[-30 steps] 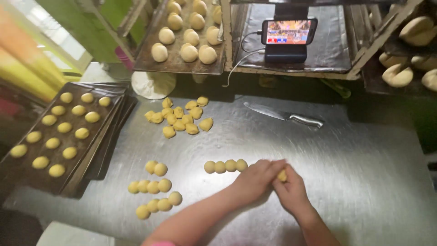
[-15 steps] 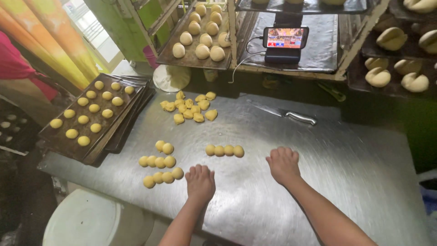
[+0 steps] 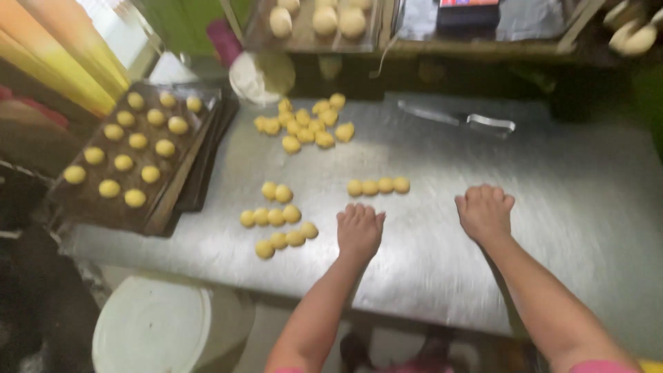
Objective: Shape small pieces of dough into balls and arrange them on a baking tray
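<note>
Head view: both hands are pressed palm-down on the steel table (image 3: 552,207), fingers curled. The left hand (image 3: 359,230) lies just beside a cluster of yellow dough balls (image 3: 277,222); the right hand (image 3: 485,211) is set apart, below a short row of balls (image 3: 378,186). Whether dough is trapped under either palm cannot be told. The balls are judged soft, light and easily dented, best cupped gently from the sides. More sit on a tray (image 3: 76,204) at left.
</note>
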